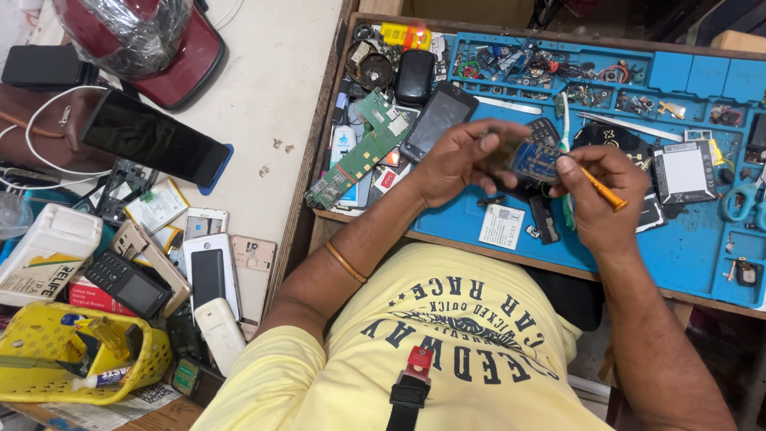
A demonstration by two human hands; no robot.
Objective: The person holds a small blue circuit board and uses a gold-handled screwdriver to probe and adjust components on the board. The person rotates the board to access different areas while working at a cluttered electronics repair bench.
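Note:
My left hand [459,160] grips a small blue circuit board [536,160] above the blue work mat [686,247]. My right hand [602,195] holds an orange-handled screwdriver [604,191] and its fingertip rests on the board's right edge. The screwdriver's tip is hidden behind the board and my fingers. Both hands hover over the middle of the mat, close to a dark keypad phone part [544,128].
A green circuit board [359,152], a black smartphone [437,120], a battery [685,172], tweezers [630,126] and small parts lie on the mat. On the white table to the left are a large phone [152,140], several phone shells, a yellow basket [80,351] and a red helmet [152,40].

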